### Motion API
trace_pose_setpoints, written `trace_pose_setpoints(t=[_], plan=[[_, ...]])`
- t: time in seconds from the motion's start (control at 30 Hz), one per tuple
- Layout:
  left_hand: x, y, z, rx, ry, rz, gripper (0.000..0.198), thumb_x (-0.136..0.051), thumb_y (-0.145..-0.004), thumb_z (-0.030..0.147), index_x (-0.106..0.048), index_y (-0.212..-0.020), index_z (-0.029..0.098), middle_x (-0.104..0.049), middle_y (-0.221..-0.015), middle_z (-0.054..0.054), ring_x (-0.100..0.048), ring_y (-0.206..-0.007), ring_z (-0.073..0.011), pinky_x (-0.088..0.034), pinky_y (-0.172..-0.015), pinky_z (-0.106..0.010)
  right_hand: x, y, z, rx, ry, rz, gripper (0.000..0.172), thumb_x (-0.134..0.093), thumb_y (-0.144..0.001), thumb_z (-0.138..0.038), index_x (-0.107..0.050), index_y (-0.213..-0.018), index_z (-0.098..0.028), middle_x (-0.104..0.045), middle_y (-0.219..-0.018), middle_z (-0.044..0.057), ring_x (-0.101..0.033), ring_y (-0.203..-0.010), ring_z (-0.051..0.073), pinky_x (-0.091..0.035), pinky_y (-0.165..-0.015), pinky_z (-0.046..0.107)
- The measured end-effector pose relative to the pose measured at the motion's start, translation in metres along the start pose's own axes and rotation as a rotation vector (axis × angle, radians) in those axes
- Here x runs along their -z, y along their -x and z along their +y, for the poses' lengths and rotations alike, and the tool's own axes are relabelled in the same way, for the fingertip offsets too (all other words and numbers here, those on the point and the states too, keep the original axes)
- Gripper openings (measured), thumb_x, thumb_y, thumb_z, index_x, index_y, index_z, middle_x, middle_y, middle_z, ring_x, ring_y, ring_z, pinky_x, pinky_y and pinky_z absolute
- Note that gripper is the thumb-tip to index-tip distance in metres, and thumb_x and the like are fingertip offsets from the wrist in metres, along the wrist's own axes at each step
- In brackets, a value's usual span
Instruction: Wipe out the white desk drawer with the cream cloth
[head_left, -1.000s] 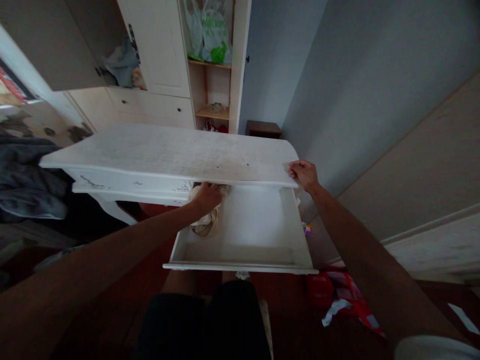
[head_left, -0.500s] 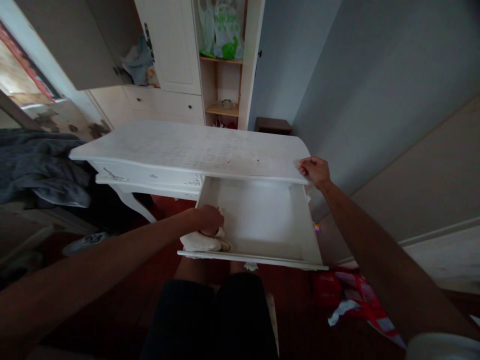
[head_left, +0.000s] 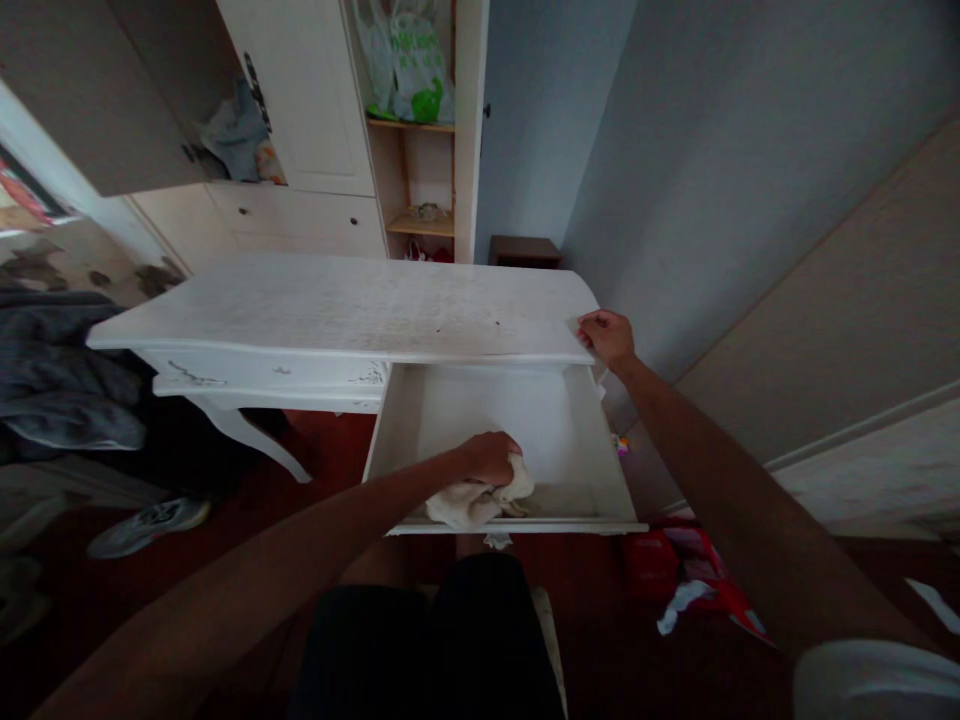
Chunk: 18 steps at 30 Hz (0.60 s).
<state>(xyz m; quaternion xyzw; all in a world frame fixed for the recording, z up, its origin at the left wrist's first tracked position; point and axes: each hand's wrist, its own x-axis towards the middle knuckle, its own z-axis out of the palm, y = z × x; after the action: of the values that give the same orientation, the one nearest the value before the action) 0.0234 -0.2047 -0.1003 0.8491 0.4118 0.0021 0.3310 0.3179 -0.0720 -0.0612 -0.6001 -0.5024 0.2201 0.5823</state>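
A white table (head_left: 337, 310) stands before me with its right drawer (head_left: 555, 440) pulled open. My left hand (head_left: 491, 457) is closed on a crumpled cream cloth (head_left: 469, 505), pressing it on the drawer's floor near the front wall. My right hand (head_left: 606, 338) grips the table top's right front corner, fingers curled over the edge. The drawer holds nothing else that I can see.
A white wardrobe (head_left: 315, 110) with open shelves and plastic bags (head_left: 409, 65) stands behind the table. Dark clothes (head_left: 52, 390) pile up at the left, a shoe (head_left: 146, 520) lies on the floor, and red packaging (head_left: 690, 585) lies at the lower right. A grey wall runs along the right.
My left hand has slid the cloth from the drawer's back left corner to the front left, then rightward along the front. The right hand stays on the table corner.
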Motion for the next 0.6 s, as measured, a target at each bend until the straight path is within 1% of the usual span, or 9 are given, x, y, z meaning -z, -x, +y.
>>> trace_pose_setpoints(t=[0.1, 0.17, 0.23, 0.33, 0.4, 0.47, 0.5, 0.53, 0.6], plan=[[-0.017, -0.022, 0.028, -0.016, 0.149, -0.020, 0.052, -0.062, -0.057, 0.004, -0.080, -0.102, 0.020, -0.079, -0.108, -0.008, -0.073, -0.101, -0.0281, -0.056, -0.093, -0.034, -0.001, 0.000, -0.001, 0.006, 0.029, 0.000, 0.013, -0.072, -0.080, -0.021, -0.067, -0.069, -0.018, -0.063, -0.054, -0.003, -0.051, -0.043, 0.007, -0.040, -0.043, 0.018], [-0.029, -0.037, 0.045, -0.060, 0.292, 0.033, 0.044, -0.061, -0.057, 0.001, -0.080, -0.092, 0.019, -0.079, -0.102, -0.009, -0.072, -0.099, -0.0280, -0.055, -0.093, -0.034, -0.001, 0.000, -0.001, 0.015, 0.040, -0.011, 0.015, -0.072, -0.081, -0.024, -0.066, -0.068, -0.019, -0.063, -0.054, -0.003, -0.050, -0.043, 0.007, -0.040, -0.043, 0.018], [-0.041, -0.053, 0.060, -0.078, 0.440, 0.085, 0.038, -0.061, -0.057, -0.001, -0.078, -0.085, 0.019, -0.078, -0.096, -0.007, -0.071, -0.093, -0.0253, -0.055, -0.089, -0.031, 0.000, -0.001, 0.000, 0.019, 0.045, -0.016, 0.015, -0.071, -0.082, -0.025, -0.065, -0.069, -0.019, -0.063, -0.055, -0.004, -0.051, -0.044, 0.008, -0.040, -0.044, 0.018], [-0.055, -0.071, 0.073, -0.015, 0.673, 0.125, 0.033, -0.060, -0.054, -0.002, -0.074, -0.075, 0.019, -0.073, -0.077, -0.001, -0.068, -0.078, -0.0204, -0.055, -0.077, -0.027, -0.001, -0.003, 0.002, 0.020, 0.055, 0.000, 0.015, -0.068, -0.084, -0.024, -0.065, -0.070, -0.020, -0.063, -0.056, -0.003, -0.051, -0.045, 0.008, -0.041, -0.045, 0.019], [-0.059, -0.079, 0.076, 0.078, 0.810, 0.169, 0.031, -0.060, -0.052, -0.001, -0.071, -0.072, 0.019, -0.068, -0.066, 0.001, -0.066, -0.071, -0.0191, -0.055, -0.071, -0.026, -0.002, -0.004, 0.003, 0.026, 0.073, 0.014, 0.014, -0.066, -0.084, -0.024, -0.065, -0.070, -0.020, -0.063, -0.056, -0.004, -0.051, -0.045, 0.008, -0.041, -0.045, 0.019], [-0.058, -0.084, 0.075, 0.189, 0.958, 0.269, 0.033, -0.060, -0.051, 0.000, -0.071, -0.076, 0.019, -0.065, -0.064, 0.002, -0.065, -0.068, -0.0186, -0.055, -0.067, -0.027, -0.003, -0.003, 0.003, 0.032, 0.093, 0.017, 0.014, -0.066, -0.083, -0.026, -0.065, -0.071, -0.020, -0.063, -0.056, -0.004, -0.051, -0.045, 0.008, -0.041, -0.045, 0.019], [-0.057, -0.086, 0.074, 0.236, 1.069, 0.344, 0.035, -0.061, -0.052, 0.002, -0.071, -0.081, 0.019, -0.066, -0.065, 0.002, -0.065, -0.067, -0.0181, -0.055, -0.066, -0.027, -0.004, -0.003, 0.004, 0.032, 0.100, 0.016, 0.014, -0.065, -0.083, -0.027, -0.066, -0.071, -0.020, -0.062, -0.056, -0.004, -0.051, -0.045, 0.008, -0.040, -0.045, 0.019], [-0.055, -0.089, 0.074, 0.267, 1.192, 0.425, 0.038, -0.063, -0.053, 0.003, -0.072, -0.086, 0.018, -0.067, -0.068, 0.002, -0.065, -0.066, -0.0176, -0.055, -0.066, -0.027, -0.004, -0.003, 0.004, 0.032, 0.105, 0.015, 0.014, -0.065, -0.083, -0.028, -0.066, -0.072, -0.020, -0.063, -0.056, -0.004, -0.051, -0.045, 0.009, -0.040, -0.045, 0.019], [-0.048, -0.095, 0.073, 0.276, 1.408, 0.579, 0.044, -0.065, -0.055, 0.006, -0.072, -0.097, 0.018, -0.070, -0.075, 0.001, -0.066, -0.069, -0.0170, -0.056, -0.067, -0.027, -0.005, -0.002, 0.004, 0.043, 0.112, 0.012, 0.014, -0.064, -0.083, -0.030, -0.066, -0.073, -0.020, -0.063, -0.057, -0.004, -0.052, -0.046, 0.009, -0.040, -0.045, 0.020]])
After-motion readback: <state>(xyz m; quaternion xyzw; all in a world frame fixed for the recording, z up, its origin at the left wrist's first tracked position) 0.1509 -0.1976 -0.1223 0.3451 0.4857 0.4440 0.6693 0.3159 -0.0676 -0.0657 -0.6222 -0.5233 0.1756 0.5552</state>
